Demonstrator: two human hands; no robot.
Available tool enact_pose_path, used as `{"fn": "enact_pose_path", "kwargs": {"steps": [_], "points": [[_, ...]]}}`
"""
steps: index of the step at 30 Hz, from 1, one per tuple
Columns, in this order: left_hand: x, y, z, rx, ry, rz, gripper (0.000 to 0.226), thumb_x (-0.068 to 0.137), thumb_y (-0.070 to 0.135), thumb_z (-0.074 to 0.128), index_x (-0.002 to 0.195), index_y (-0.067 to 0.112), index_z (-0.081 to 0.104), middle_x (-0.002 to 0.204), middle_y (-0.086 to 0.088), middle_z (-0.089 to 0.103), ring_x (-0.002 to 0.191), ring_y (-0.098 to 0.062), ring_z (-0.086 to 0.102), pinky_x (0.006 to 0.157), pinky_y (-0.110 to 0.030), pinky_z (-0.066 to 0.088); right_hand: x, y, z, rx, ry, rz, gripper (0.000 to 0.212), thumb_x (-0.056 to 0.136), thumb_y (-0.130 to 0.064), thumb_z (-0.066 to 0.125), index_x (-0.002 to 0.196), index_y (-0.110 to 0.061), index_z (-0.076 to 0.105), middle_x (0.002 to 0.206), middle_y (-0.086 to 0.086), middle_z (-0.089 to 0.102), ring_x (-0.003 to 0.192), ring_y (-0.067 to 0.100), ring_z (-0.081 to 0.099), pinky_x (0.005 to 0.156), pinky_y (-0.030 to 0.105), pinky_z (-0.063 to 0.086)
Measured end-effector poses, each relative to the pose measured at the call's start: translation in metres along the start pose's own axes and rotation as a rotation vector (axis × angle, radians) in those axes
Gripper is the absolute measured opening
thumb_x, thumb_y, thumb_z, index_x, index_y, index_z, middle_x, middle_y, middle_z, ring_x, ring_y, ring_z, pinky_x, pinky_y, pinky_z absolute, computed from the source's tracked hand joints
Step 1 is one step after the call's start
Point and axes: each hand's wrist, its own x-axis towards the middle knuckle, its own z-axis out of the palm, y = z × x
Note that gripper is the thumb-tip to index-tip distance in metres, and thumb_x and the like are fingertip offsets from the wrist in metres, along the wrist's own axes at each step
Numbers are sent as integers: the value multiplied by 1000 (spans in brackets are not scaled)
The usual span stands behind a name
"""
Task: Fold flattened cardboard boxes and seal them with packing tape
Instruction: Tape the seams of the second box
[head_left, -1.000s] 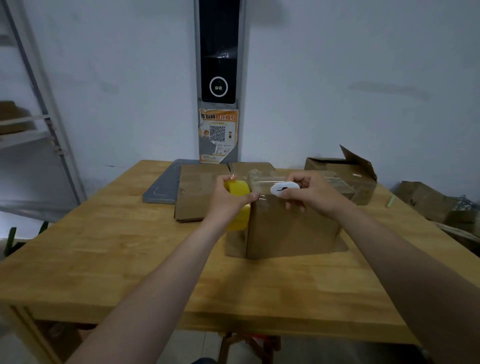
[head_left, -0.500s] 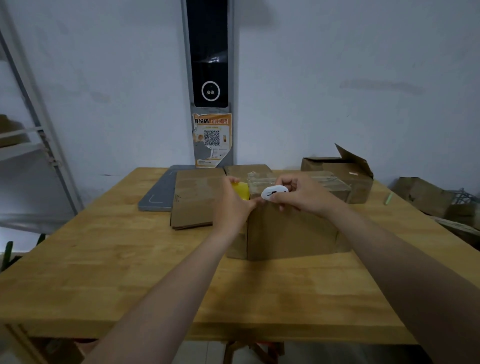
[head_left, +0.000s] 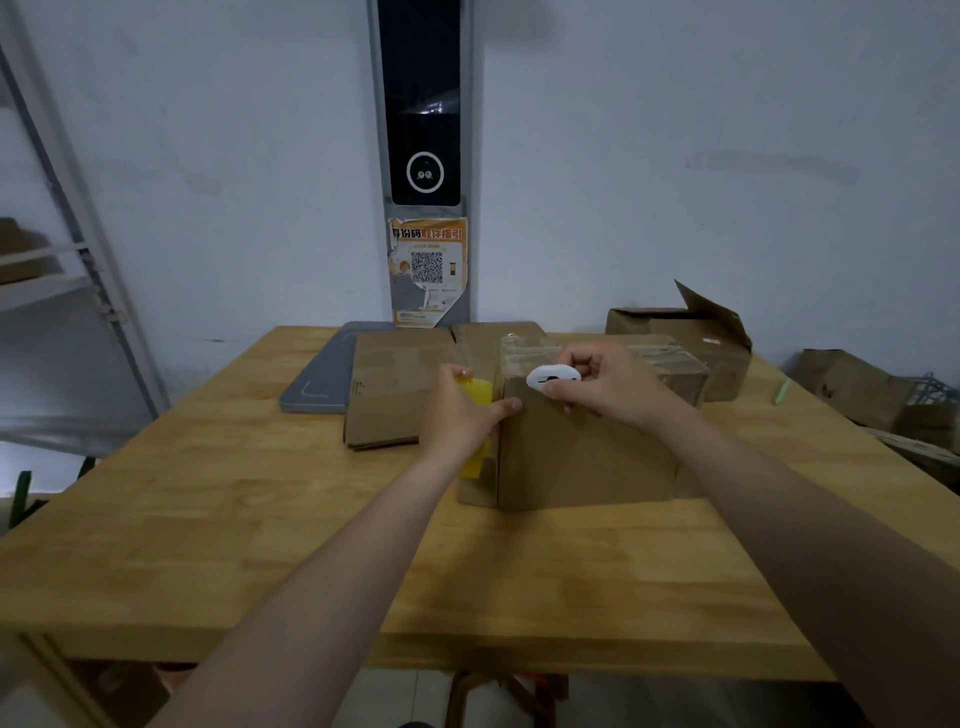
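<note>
Box (head_left: 587, 457) — tape dispenser (head_left: 480, 391) in left hand (head_left: 457, 418)

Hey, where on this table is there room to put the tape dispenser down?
Bare wood lies at the front of the table, before the middle box, and on the left, beside the flat cardboard stack. Back right is crowded: open box, green pen.

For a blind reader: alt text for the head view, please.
A left hand grips a yellow tape dispenser beside a cardboard box on a wooden table; the right hand holds a white object at the box's top edge.
</note>
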Motion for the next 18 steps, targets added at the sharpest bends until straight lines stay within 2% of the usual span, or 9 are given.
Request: {"fn": "enact_pose_path", "kwargs": {"steps": [2,3,5,6,9,11,12,15,18], "points": [[-1,0,-4,-60,-12,-10,70,73,43,90,122,29,42,94,1,74,73,-14,74,86,-45,59,0,1,1,5,15,-25,14,90,-19,77,85,-8,69,70,14,68,56,15,56,53,27,43],[-2,3,-7,-82,-13,-6,70,73,44,90,123,29,43,103,3,70,84,-15,73,90,-43,56,-2,0,-1,-37,24,-56,14,89,-20,77,84,-9,69,72,14,67,58,15,55,57,28,42],[-4,12,-15,-95,-10,2,69,77,46,86,128,28,43,118,8,53,106,-15,57,93,-36,48,-7,-3,-7,-193,45,-125,13,89,-23,77,84,-14,70,74,10,65,64,14,53,59,25,37],[-6,17,-18,-104,-3,7,66,80,46,84,130,27,43,119,8,48,109,-15,49,90,-34,43,-9,-3,-12,-270,75,-151,12,89,-24,77,85,-14,71,75,6,65,68,14,54,61,25,37],[-9,29,-25,-150,31,41,55,87,41,78,127,27,44,120,8,45,108,-15,45,86,-32,39,-9,4,-36,-433,343,-213,13,88,-23,75,85,-12,69,82,-1,65,78,17,55,70,29,40],[-11,35,-25,-154,51,78,49,90,37,76,128,26,45,121,9,46,109,-14,44,88,-32,37,-7,15,-54,-497,488,-85,16,87,-26,72,81,-12,68,86,2,64,82,19,57,70,35,45],[-13,39,-25,-150,54,100,48,92,35,74,129,25,46,122,9,46,110,-13,45,89,-31,38,-7,22,-61,-513,496,30,18,87,-28,70,77,-13,67,85,2,64,80,20,58,65,37,46],[-19,46,-21,-154,29,110,48,88,40,74,126,31,47,123,13,48,115,-18,58,96,-40,48,-19,37,-67,-471,342,337,17,90,-37,68,80,-24,68,79,-4,66,76,17,61,55,31,38],[-27,46,-20,-144,15,109,47,83,46,74,119,38,45,115,22,46,106,-26,69,97,-49,51,-36,40,-63,-440,328,346,11,89,-37,69,83,-28,70,81,-4,69,77,16,63,57,29,38]]}}
